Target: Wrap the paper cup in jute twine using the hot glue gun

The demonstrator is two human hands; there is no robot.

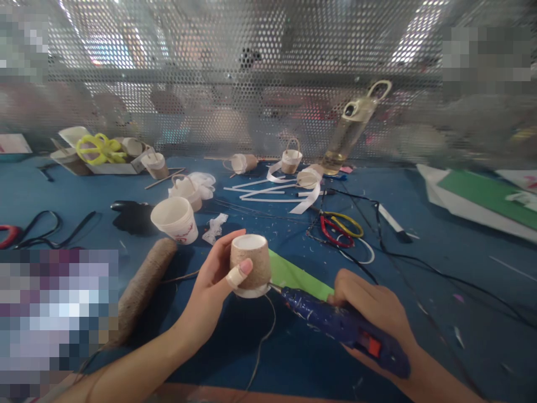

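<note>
Clearly, our left grip (216, 277) grasps a tapered, brown-twine-wrapped white cup (257, 258) at six o'clock, and our right grip (375, 308) clasps a blue plastic glue gun (329, 320), nozzle (276, 287) at the cup's four o'clock.

The blue tabletop (310, 375) bears 1 twine roll (146, 282), 1 white cup (174, 219), white strips (268, 200).

The small cup (259, 262) is tan with white at both ends; the glue gun (325, 320) deep blue with a red switch (371, 345). The worktop (302, 364) is dark blue, the paper strip (293, 273) lime green, the large cup (170, 219) white with red print, the twine roll (145, 288) grey-brown, the perforated screen (210, 115) silvery grey, patterned with dots.
</note>
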